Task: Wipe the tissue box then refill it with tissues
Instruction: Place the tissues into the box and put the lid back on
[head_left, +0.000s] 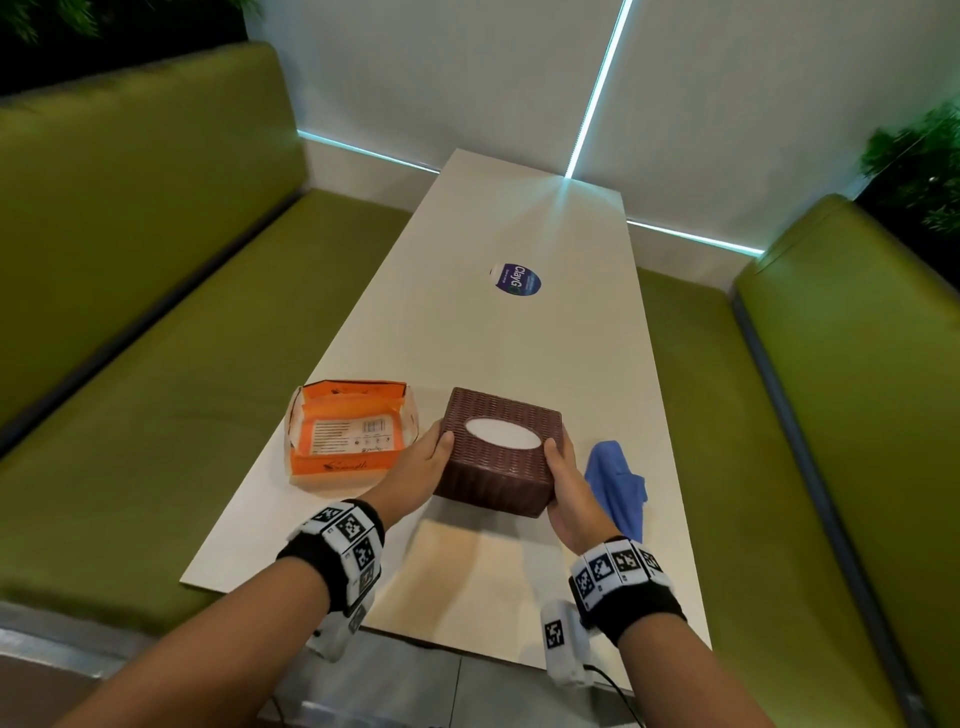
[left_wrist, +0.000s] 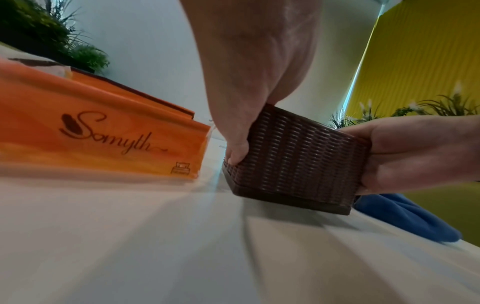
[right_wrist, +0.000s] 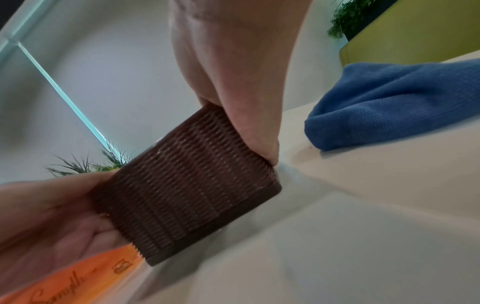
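Observation:
A brown woven tissue box (head_left: 498, 449) with a white oval opening on top is held just above the table, tilted, between both hands. My left hand (head_left: 426, 457) grips its left side, thumb on the top edge. My right hand (head_left: 563, 480) grips its right side the same way. In the left wrist view the tissue box (left_wrist: 296, 162) hangs clear of the tabletop, left hand (left_wrist: 236, 150) on one corner. From the right wrist, the tissue box (right_wrist: 187, 183) shows with the right hand (right_wrist: 249, 127) on it. An orange tissue pack (head_left: 353, 434), torn open, lies to the left. A blue cloth (head_left: 618, 483) lies crumpled to the right.
The long white table (head_left: 467, 322) runs away from me to the wall, with a round blue sticker (head_left: 517, 280) near its middle. Green padded benches (head_left: 135, 291) flank both sides. Plants (head_left: 919, 161) stand behind the right bench.

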